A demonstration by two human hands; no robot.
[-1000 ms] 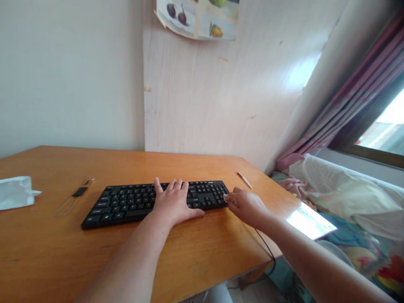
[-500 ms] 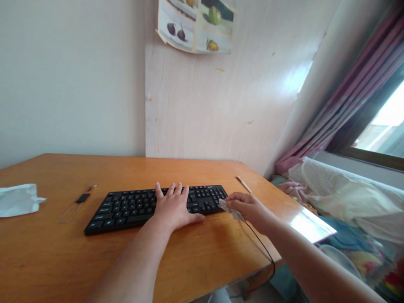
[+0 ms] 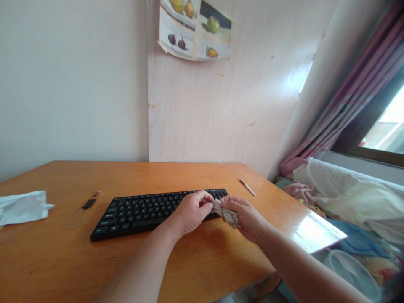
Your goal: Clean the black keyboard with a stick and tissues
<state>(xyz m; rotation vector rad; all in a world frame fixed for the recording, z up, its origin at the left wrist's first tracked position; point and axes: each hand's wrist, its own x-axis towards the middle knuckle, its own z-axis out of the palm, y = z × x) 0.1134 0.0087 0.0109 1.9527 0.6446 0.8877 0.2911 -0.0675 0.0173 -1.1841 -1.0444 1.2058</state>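
Observation:
A crumpled greyish-white tissue [image 3: 227, 216] is bunched between my two hands, above the right end of a black keyboard [image 3: 135, 212]. My right hand [image 3: 248, 216] is closed round the tissue, its thumb and fingers pressing on it. From the other side, my left hand [image 3: 192, 212] pinches the tissue's left tip with thumb and forefinger. The keyboard lies at a slant on the wooden desk [image 3: 78, 269]. My hands hide part of its right half.
At the left lie a white packet or sheet [image 3: 23, 208] and a thin loop with a black clip [image 3: 89, 204]. A slim white stick [image 3: 248, 187] lies behind my right hand. Beyond the desk's right edge are heaped bedding [image 3: 344, 185] and a clear round container [image 3: 352, 273].
My left hand has lifted off the keys, moved right and taken hold of the tissue's tip. My right hand has raised the tissue slightly off the keyboard's right end.

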